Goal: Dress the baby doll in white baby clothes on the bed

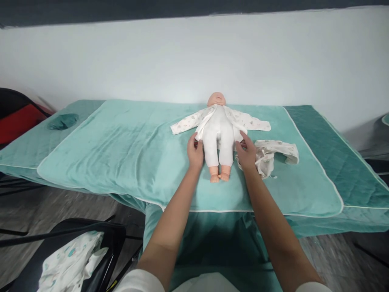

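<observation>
A baby doll [219, 132] with a white cloth body lies on its back, its head toward the wall and its feet toward me. A white patterned baby shirt [190, 121] is on its arms, spread open at the front with both sleeves stretched out sideways. My left hand [195, 152] pinches the shirt's lower edge beside the doll's left-hand side in view. On the other side, my right hand [246, 151] grips the opposite lower edge. Just right of that hand lies a crumpled pair of patterned baby trousers [275, 152].
Beneath the doll is a green padded bed [334, 150] covered by a lighter green blanket [121, 142] with white piping. The bed has a face hole [63, 121] at its left end. A black chair [112, 247] at lower left holds a patterned white cloth [71, 259]. A wall stands behind.
</observation>
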### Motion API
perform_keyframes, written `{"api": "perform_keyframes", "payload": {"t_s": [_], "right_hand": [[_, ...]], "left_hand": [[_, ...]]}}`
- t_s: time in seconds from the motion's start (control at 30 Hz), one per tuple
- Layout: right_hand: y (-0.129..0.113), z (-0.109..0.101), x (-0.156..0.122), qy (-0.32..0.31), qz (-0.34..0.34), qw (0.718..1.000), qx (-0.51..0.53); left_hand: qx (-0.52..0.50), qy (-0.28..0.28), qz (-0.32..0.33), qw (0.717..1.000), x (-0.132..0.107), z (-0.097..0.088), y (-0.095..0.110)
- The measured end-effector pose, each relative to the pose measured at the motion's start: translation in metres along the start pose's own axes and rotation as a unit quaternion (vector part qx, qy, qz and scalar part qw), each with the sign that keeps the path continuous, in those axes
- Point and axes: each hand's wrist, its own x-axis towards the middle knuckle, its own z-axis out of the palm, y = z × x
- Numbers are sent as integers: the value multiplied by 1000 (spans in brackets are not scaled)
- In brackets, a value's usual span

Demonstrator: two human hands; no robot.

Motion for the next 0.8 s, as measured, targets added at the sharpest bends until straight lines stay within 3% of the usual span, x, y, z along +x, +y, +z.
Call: {"api": "perform_keyframes", "payload": {"t_s": [0.13, 0.37, 0.57, 0.67, 0.8], "right_hand": [[0, 1, 1, 12, 52, 998, 27], [2, 2, 5, 79, -1, 996, -39], [-5, -5, -5, 56, -7, 993, -105], [-15, -30, -17, -13, -79, 977, -198], [-19, -91, -23, -84, -142, 904, -394]], "left_hand": [[29, 4, 26, 999, 1, -1, -3], [47, 23, 24, 998, 1, -1, -2], [73, 47, 61, 994, -1, -4, -1], [109, 38, 90, 989, -8, -12, 1], [135, -52, 155, 977, -24, -26, 6]]}}
